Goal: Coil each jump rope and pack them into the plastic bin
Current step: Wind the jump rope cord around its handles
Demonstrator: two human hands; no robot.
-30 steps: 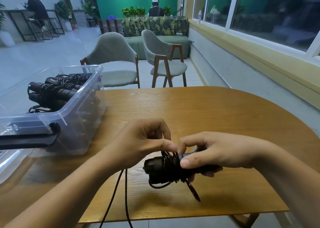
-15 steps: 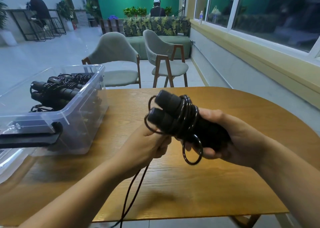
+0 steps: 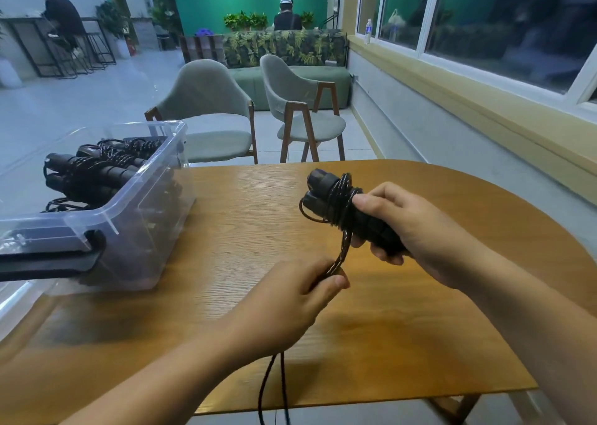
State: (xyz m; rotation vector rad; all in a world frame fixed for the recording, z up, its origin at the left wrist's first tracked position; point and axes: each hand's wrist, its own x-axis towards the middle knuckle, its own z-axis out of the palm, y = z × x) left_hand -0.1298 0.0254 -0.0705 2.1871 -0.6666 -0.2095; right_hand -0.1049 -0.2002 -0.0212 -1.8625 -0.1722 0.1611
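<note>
My right hand [image 3: 416,230] grips the two black handles of a jump rope [image 3: 336,198], held above the wooden table [image 3: 226,224] with several turns of cord wound round them. A doubled strand of the cord runs down from the handles into my left hand [image 3: 290,298], which pinches it taut just above the table. The loose cord [image 3: 274,389] hangs from under my left wrist past the table's near edge. A clear plastic bin [image 3: 139,204] stands at the table's left with several coiled black jump ropes [image 3: 93,172] inside.
The bin's black latch handle [image 3: 55,263] points toward me at the lower left. Two grey chairs [image 3: 213,114] stand beyond the table's far edge. A wall with windows runs along the right. Two people sit far off in the room.
My right hand raised the handles off the table, then tilted them leftward. My left hand slid down the cord and now pulls the strand taut below the handles.
</note>
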